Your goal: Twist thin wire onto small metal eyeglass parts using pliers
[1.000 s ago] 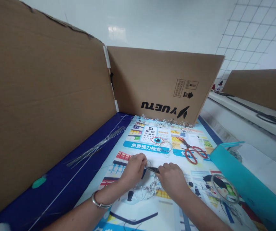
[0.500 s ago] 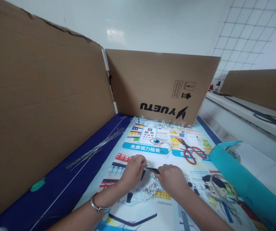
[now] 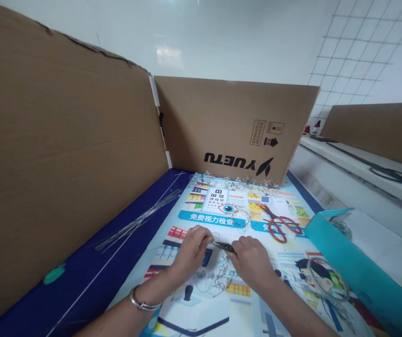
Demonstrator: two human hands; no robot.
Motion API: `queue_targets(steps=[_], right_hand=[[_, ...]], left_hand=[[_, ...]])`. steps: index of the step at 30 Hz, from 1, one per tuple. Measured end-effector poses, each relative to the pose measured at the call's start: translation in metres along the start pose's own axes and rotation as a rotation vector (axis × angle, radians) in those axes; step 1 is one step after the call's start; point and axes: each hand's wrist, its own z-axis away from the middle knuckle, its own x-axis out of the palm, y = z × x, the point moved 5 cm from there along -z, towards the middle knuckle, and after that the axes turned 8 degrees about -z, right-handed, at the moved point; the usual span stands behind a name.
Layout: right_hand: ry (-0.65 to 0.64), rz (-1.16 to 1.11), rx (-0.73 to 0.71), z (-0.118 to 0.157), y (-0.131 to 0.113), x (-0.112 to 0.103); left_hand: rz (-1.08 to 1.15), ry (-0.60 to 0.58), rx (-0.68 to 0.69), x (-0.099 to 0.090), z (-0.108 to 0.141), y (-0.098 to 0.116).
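My right hand [image 3: 252,260] is closed round the handles of dark pliers [image 3: 224,246], whose jaws point left. Close to the jaw tips, my left hand [image 3: 194,245] pinches thin wire, its fingertips almost touching the pliers. A loose tangle of fine wire [image 3: 216,280] hangs or lies just below and between my hands; which of these I cannot tell. The exact spot where the jaws meet the wire is too small to make out.
Red-handled scissors [image 3: 281,223] lie beyond my right hand. At right are a wire coil [image 3: 327,279] and a teal box [image 3: 358,262]. Straight wires [image 3: 139,219] lie at left. Wire pieces [image 3: 236,182] line the back, under a cardboard panel [image 3: 222,121]. Another cardboard panel [image 3: 63,140] stands left.
Both hands stay nearly in place, with the pliers still at my left fingertips. The pliers and right hand have shifted very slightly; the view has tilted a little.
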Motion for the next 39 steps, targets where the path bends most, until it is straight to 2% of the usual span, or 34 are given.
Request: queue_targets(steps=[9,14,27,39], right_hand=[[0.214,-0.016,-0.103,0.002,0.0,-0.01],[0.256,0.02,-0.138,0.003,-0.004,-0.018],[0.131,0.067,-0.065,0.003,-0.007,-0.018],[0.075,0.089,-0.074,0.002,-0.009,-0.017]], left_hand=[[0.131,0.082,0.077,-0.009,0.002,0.0],[0.144,0.117,0.059,-0.009,0.001,0.001],[0.093,0.09,0.089,-0.008,0.003,0.004],[0.087,0.081,0.089,-0.007,0.005,0.006]])
